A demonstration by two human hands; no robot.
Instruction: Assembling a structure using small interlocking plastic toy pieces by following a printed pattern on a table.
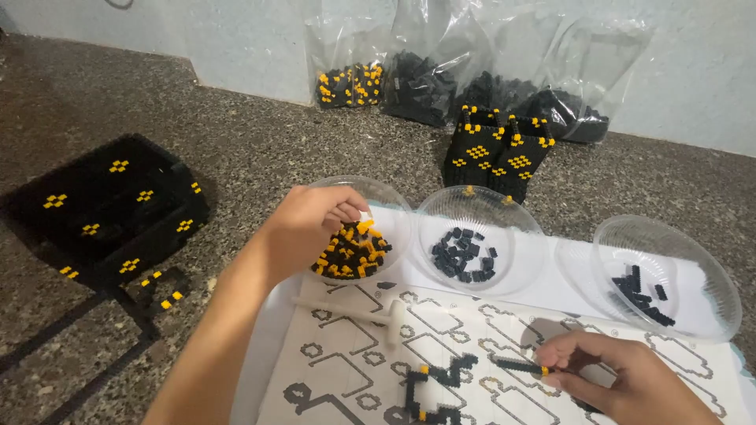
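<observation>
Left hand (315,224) in the bowl of black-and-yellow bricks (352,250) — right hand (622,378) pinching a black brick strip (520,366).

Clear plastic bowls (480,236), thin, glossy, ribbed. Small bricks (350,252) hard plastic, black and yellow, slight sheen. Printed sheet (441,330) matt white paper. Floor (260,149) speckled stone, rough, grainy. Bags (472,71) clear plastic film, crinkled, shiny. Black block tray (110,205) studded plastic, matt. Wall (244,39) smooth, pale, painted.

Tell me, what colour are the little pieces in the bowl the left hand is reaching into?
Black and yellow-orange mixed pieces, seen in the head view.
</observation>
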